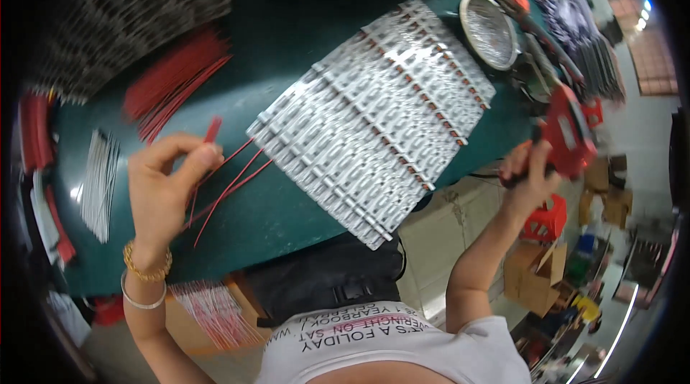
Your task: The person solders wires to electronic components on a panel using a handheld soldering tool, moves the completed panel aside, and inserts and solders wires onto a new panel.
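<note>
My left hand (169, 183) is closed in a pinch, thumb against finger, on a short red sleeve (213, 129). Thin red wires (228, 188) run beside that hand toward the left corner of a silver panel. This panel (374, 118) lies tilted on the green table, made of many rows of small metal parts with orange spots between some of them. Off the table's right side, my right hand (528, 172) is wrapped around the dark handle of what looks like a red heat gun (569, 132), blurred by motion and raised away from the panel.
Bundled red wires (176, 78) and white wires (99, 186) lie on the green table (287, 28) at left. More metal panels (144, 17) stand along the far side. At right are a round dish (489, 32), a red stool (545, 218) and a cardboard box (533, 280).
</note>
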Motion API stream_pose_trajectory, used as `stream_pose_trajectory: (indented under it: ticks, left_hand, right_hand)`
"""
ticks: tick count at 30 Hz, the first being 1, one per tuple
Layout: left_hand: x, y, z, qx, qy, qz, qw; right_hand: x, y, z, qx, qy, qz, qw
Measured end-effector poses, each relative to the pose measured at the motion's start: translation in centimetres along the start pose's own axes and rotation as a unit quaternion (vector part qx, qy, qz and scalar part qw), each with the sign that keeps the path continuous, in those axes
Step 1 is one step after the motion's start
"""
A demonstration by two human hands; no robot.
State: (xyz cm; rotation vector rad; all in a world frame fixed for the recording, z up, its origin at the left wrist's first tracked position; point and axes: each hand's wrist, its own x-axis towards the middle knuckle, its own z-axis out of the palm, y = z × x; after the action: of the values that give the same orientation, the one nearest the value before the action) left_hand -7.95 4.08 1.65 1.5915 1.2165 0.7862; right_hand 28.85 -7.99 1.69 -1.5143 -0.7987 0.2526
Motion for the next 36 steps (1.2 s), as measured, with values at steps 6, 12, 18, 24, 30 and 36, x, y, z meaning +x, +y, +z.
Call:
stream_pose_trajectory:
  ticks: [6,12,18,24,30,36]
  left_hand:
    - [-2.6,2.3,-0.8,-0.059,0.082,-0.044,0.994]
    - [-3.9,0.4,2.6,0.156,0.127,0.088,0.976]
    - [-4.2,-1.2,5.8,0.211,0.173,0.092,0.958]
    - [-4.2,-1.0,7.5,0.271,0.164,0.09,0.944]
    - [-4.3,-1.2,7.6,0.297,0.177,0.096,0.933]
    - [-4.4,-1.5,7.8,0.293,0.175,0.103,0.934]
  right_hand:
    - [-6.9,-1.5,-2.2,0.187,-0.197,0.029,0.962]
    - [-13.0,-2.8,-0.4,0.204,-0.356,0.117,0.904]
    - [-15.2,-3.1,0.6,0.098,-0.385,0.162,0.903]
    - [-14.7,-3.0,-0.4,0.074,-0.415,0.171,0.891]
    - [-14.2,-3.0,-0.7,0.066,-0.462,0.187,0.864]
    - [-14.3,-1.2,-1.5,0.089,-0.515,0.126,0.843]
